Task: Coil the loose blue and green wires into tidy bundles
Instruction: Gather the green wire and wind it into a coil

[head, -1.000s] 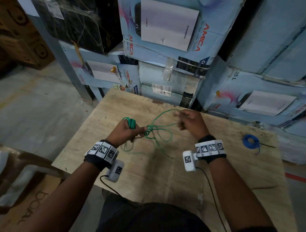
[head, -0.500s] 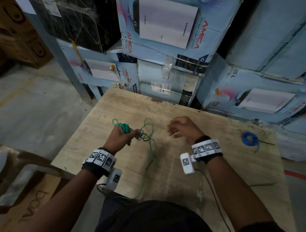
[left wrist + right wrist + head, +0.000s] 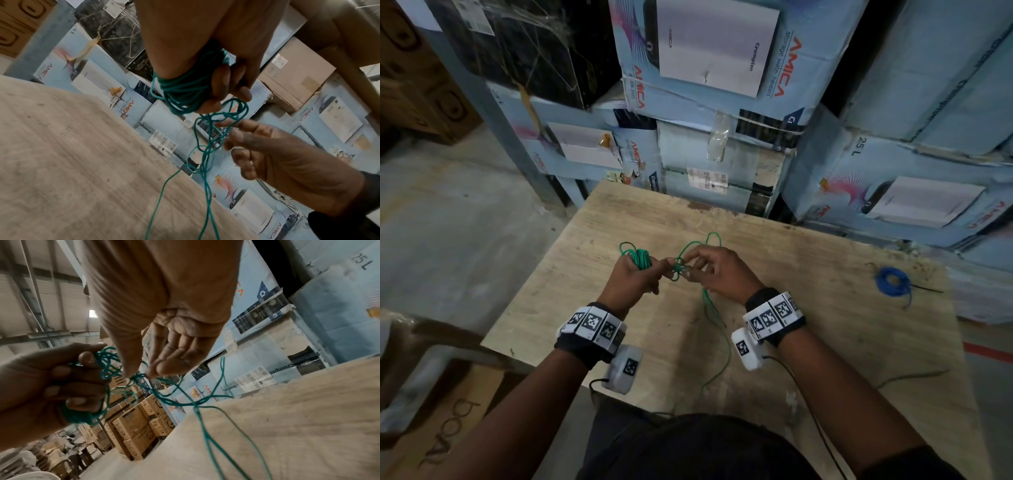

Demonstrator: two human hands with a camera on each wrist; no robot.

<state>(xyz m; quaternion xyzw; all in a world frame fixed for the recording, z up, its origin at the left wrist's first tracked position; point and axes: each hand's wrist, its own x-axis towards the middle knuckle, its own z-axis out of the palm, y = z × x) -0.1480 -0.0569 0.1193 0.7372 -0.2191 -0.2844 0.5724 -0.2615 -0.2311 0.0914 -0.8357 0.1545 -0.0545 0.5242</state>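
My left hand holds a green wire above the wooden table, several turns wound round its fingers. A tangle of loose green loops hangs between both hands. My right hand pinches a strand of that tangle with thumb and fingertips, the other fingers relaxed. The rest of the green wire trails down over the table toward my body. The blue wire lies coiled in a small bundle at the table's far right, away from both hands.
Stacked light-blue cartons stand close behind the table's far edge. A brown carton sits on the floor at the lower left. A thin dark strand lies at the table's right side. Concrete floor opens to the left.
My right hand moved left from apart to the tangle beside my left hand and took hold of a strand. The loose loops are now gathered between the hands.
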